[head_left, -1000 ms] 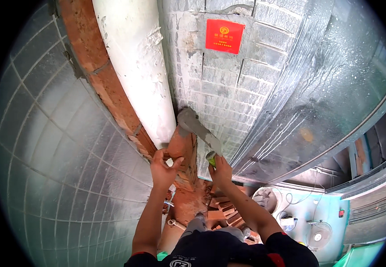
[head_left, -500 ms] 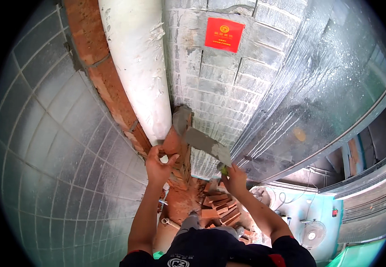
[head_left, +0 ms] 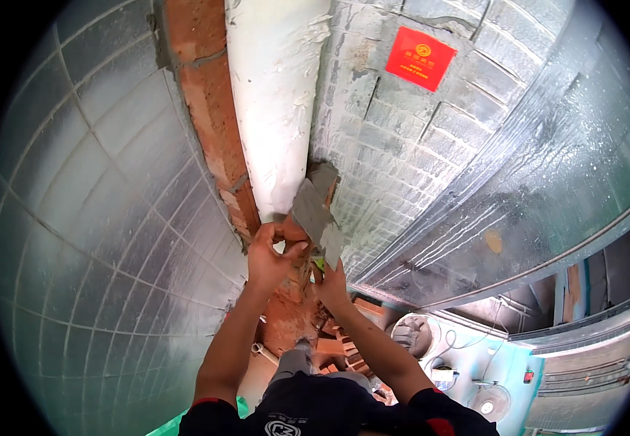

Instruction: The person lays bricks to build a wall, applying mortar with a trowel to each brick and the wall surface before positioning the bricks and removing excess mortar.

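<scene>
My left hand [head_left: 271, 263] grips a reddish-orange brick [head_left: 294, 232], fingers and thumb curled at its near end. The brick is tilted in front of the white pipe, and its far end is hidden behind the trowel. My right hand [head_left: 331, 285] is closed round the handle of a trowel [head_left: 318, 222], a bit of green showing by the fingers. Grey mortar coats the broad blade, which overlaps the brick's right side. Just beyond it, wet mortar [head_left: 323, 174] tops a narrow brick column [head_left: 299, 280] between the pipe and the block wall.
A thick white pipe [head_left: 275, 102] rises ahead, with a brick strip [head_left: 209, 109] and tiled wall [head_left: 104, 189] to its left. A red card [head_left: 421, 58] hangs on the grey block wall [head_left: 391, 131]. Below lie loose bricks [head_left: 331, 347], a bucket [head_left: 414, 334] and a fan [head_left: 490, 402].
The trowel has swung left and steepened, its blade now over the brick's side. My right hand has come closer to my left. The whole view has shifted, moving the wall and pipe rightward.
</scene>
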Motion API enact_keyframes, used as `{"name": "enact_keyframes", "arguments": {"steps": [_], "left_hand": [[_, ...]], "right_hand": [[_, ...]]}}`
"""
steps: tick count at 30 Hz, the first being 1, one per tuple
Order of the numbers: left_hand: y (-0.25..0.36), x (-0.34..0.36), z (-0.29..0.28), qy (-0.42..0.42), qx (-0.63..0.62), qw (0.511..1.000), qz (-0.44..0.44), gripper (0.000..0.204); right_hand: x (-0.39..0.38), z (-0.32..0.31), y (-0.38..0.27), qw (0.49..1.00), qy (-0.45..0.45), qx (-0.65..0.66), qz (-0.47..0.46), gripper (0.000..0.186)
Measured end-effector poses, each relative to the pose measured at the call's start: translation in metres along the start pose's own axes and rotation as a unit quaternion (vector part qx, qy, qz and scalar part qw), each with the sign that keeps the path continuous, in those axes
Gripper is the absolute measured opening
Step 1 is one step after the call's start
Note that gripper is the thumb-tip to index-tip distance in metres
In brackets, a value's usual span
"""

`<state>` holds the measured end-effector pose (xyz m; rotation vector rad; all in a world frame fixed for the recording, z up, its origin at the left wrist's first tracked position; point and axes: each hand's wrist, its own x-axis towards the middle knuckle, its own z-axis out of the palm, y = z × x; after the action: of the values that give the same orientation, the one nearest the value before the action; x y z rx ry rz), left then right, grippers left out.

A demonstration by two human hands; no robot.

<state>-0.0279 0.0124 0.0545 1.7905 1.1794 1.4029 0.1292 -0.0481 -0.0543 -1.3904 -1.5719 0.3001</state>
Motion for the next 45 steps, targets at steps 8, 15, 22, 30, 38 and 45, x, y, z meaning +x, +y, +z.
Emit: {"name": "enact_keyframes", "arguments": {"steps": [8,15,22,30,38,45], "left_hand": [[0.01,0.003,0.006,-0.013,-0.034,0.999,-0.023,0.034],[0.005,-0.001,0.005,-0.015,-0.053,0.998,0.01,0.034],[0.006,-0.013,0.015,-0.01,-0.08,0.997,0.01,0.046],[-0.022,-0.04,0.026,0.034,0.044,0.998,0.021,0.059],[-0.098,-0.227,0.065,-0.183,0.166,0.951,-0.183,0.047],[-0.148,-0.406,0.129,-0.498,0.238,0.756,-0.352,0.031]], "right_hand": [[-0.05,-0.005,0.067,0.995,0.02,-0.092,0.024,0.041],[-0.139,-0.047,0.065,0.983,-0.009,-0.034,0.181,0.038],[-0.306,-0.107,0.099,0.903,-0.037,-0.202,0.378,0.048],[-0.486,-0.171,0.112,0.765,0.045,-0.305,0.565,0.054],[-0.543,-0.217,0.104,0.669,0.129,-0.262,0.684,0.043],[-0.57,-0.239,0.149,0.672,0.124,-0.193,0.704,0.048]]}}
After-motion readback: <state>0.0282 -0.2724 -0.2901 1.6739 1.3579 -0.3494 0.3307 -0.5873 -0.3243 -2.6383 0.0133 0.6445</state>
